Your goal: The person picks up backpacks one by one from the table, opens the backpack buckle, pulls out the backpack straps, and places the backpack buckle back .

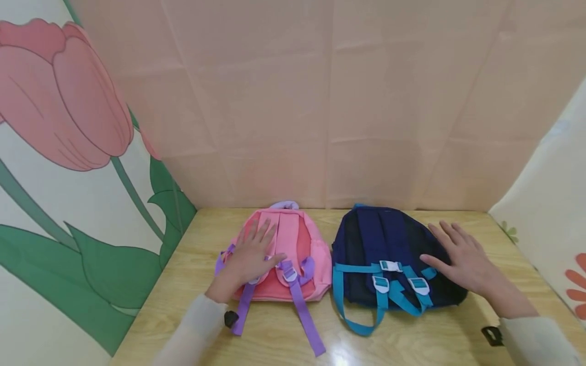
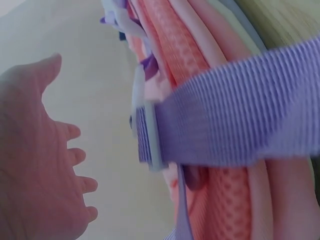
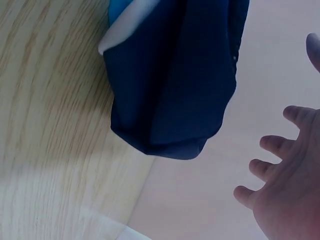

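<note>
A pink backpack (image 1: 304, 239) with purple straps lies on the table, its strap side facing up. Beside it on the right is a navy blue backpack (image 1: 382, 234) with bright blue straps and white buckles. My left hand (image 1: 249, 256) is spread over the pink backpack; in the left wrist view a gap shows between the palm and the purple strap (image 2: 240, 110). Over the right side of the navy backpack, my right hand (image 1: 467, 259) has its fingers spread too. The right wrist view shows that hand apart from the navy fabric (image 3: 175, 90). Neither hand holds anything.
The wooden table (image 1: 375, 348) meets a plain beige backdrop (image 1: 329, 101) just behind both backpacks. A wall hanging with a large pink tulip (image 1: 68, 96) stands on the left, and a white panel with red petals (image 1: 578, 284) on the right.
</note>
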Available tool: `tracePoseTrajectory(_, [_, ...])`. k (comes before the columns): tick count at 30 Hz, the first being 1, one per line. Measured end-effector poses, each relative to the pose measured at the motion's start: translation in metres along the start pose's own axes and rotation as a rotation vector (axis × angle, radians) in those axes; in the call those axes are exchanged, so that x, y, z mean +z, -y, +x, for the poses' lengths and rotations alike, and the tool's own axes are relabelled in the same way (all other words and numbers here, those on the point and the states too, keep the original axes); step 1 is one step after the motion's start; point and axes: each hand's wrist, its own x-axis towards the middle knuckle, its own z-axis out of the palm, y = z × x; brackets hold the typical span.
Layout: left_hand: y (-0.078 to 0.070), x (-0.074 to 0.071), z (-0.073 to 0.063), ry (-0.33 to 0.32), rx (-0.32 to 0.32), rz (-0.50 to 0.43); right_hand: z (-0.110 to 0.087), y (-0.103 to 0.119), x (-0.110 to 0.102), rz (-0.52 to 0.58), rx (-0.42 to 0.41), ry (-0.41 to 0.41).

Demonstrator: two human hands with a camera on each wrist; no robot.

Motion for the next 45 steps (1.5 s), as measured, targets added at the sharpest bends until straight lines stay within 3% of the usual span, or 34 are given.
tracePoseTrajectory(8, [-0.015, 0.0, 0.008, -0.012, 0.04, -0.019, 0.003, 0.008, 0.0, 0.022, 0.011, 0.027])
tracePoseTrajectory(15, [-0.028, 0.007, 0.017, 0.01, 0.061, 0.025, 0.004, 0.013, 0.004, 0.037, 0.014, 0.035])
tracePoseTrajectory(26, [-0.051, 0.014, 0.022, 0.051, 0.09, -0.058, 0.002, 0.023, 0.011, 0.055, 0.011, 0.055])
tracePoseTrajectory(38, [-0.073, 0.026, 0.025, 0.007, 0.156, -0.095, 0.001, 0.031, 0.015, 0.073, 0.01, 0.087])
tracePoseTrajectory(45, [-0.088, 0.032, 0.031, -0.003, 0.203, -0.059, 0.0, 0.035, 0.02, 0.076, -0.042, 0.031])
